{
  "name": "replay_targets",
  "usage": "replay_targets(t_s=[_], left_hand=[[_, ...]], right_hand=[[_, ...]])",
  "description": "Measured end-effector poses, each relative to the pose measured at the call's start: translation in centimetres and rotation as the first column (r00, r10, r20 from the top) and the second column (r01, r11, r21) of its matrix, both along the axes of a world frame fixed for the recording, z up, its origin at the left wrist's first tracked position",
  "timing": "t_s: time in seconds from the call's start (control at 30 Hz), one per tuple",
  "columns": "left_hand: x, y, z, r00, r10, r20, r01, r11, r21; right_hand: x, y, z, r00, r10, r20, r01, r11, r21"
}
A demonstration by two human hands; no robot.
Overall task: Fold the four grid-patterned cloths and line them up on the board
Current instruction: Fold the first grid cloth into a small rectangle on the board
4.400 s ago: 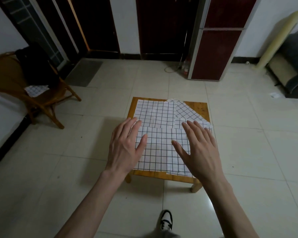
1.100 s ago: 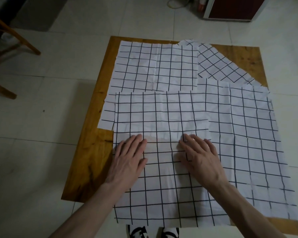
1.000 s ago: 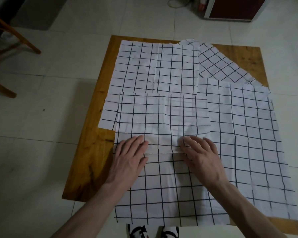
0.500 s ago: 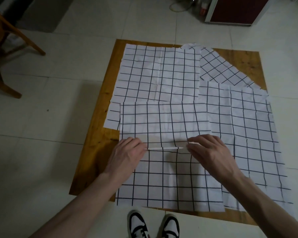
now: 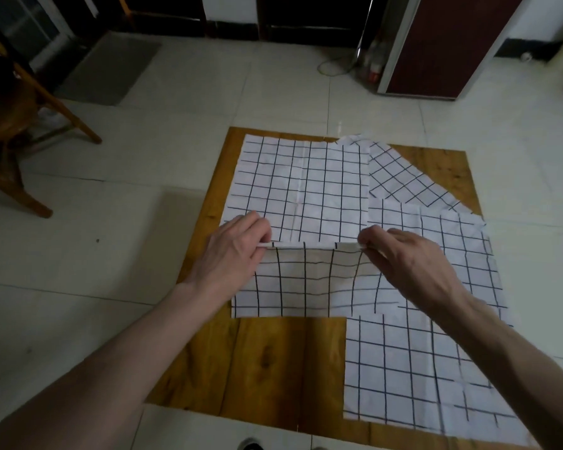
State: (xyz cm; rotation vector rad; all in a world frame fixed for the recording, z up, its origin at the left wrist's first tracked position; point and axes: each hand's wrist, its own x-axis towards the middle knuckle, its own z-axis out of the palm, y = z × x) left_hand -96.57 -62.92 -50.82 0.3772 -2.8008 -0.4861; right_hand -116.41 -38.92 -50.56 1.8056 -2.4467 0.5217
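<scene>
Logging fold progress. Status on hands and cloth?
Left hand and right hand pinch front cloth, folded edge raised. Three other cloths unfolded on board. Nothing in the way.

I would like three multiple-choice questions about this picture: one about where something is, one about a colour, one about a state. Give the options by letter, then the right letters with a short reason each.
1. Where does the chair stand?
A. left of the board
B. on the board
C. right of the board

2. What colour are the grid lines on the cloths?
A. red
B. black
C. green

3. What is the state of the cloth between the hands?
A. rolled into a tube
B. lying flat, untouched
C. pinched at its far edge by both hands

Answers:
1 A: the chair is on the floor left of the board.
2 B: black lines on white.
3 C: left hand and right hand each pinch that edge.
</scene>
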Motion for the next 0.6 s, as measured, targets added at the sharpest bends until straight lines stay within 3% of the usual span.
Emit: replay_targets(t_s=[0.13, 0.27, 0.43, 0.6], left_hand=[[-0.6, -0.7, 2.8, 0.995, 0.061, -0.075, -0.066, 0.996, -0.062], [0.8, 0.0, 2.6, 0.987, 0.021, -0.16, -0.042, 0.991, -0.128], [3.9, 2.4, -2.4, 0.993, -0.066, -0.095, 0.048, 0.982, -0.184], [6.1, 5.8, -7.9, 0.998, -0.061, 0.014, 0.062, 0.99, -0.13]], right_hand=[[0.0, -0.6, 2.6, 0.993, -0.036, -0.113, 0.02, 0.989, -0.143], [1.3, 0.9, 2.1, 0.982, -0.025, -0.187, -0.014, 0.979, -0.203], [4.6, 4.2, -2.3, 0.979, -0.047, -0.199, 0.022, 0.992, -0.128], [7.1, 7.1, -7.9, 0.986, -0.091, -0.139, 0.093, 0.996, 0.014]])
